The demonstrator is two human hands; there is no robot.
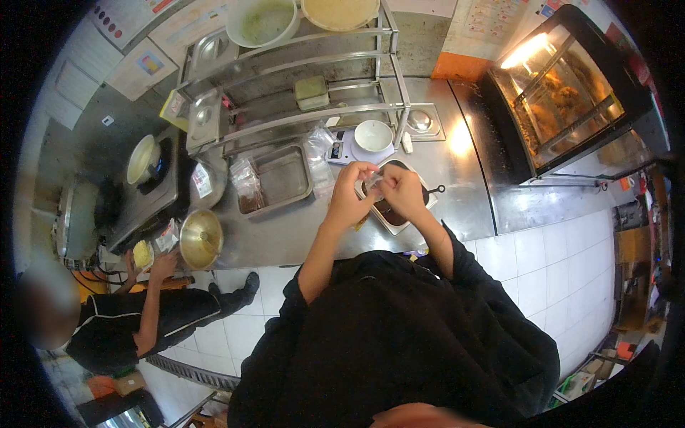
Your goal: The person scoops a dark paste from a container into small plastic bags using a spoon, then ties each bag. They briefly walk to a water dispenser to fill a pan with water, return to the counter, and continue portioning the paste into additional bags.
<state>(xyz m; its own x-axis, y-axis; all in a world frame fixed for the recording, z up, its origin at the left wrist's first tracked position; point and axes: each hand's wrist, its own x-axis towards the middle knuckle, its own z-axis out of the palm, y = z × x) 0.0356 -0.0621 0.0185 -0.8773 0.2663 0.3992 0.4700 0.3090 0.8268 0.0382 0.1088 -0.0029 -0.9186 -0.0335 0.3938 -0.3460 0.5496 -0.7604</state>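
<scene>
My left hand (350, 195) and my right hand (402, 193) meet over a rectangular metal pan (395, 227) of dark brown content. Between their fingers they hold a small clear plastic bag (374, 181). A ladle or spoon handle (436, 189) sticks out past the pan's right side. Behind my hands a white bowl (373, 136) rests on a digital kitchen scale (341, 152). To the left stands a larger steel tray (286, 174), with filled small plastic bags (247, 187) at its left end. More clear bags (320, 160) lie between this tray and the scale.
A steel rack (321, 120) stands at the back, a lit glass food warmer (567, 101) at the right. Left are a metal bowl (201, 239) and a pan (142, 159) on a burner with a blue flame. A co-worker (144, 315) handles a packet and yellow food at the far left.
</scene>
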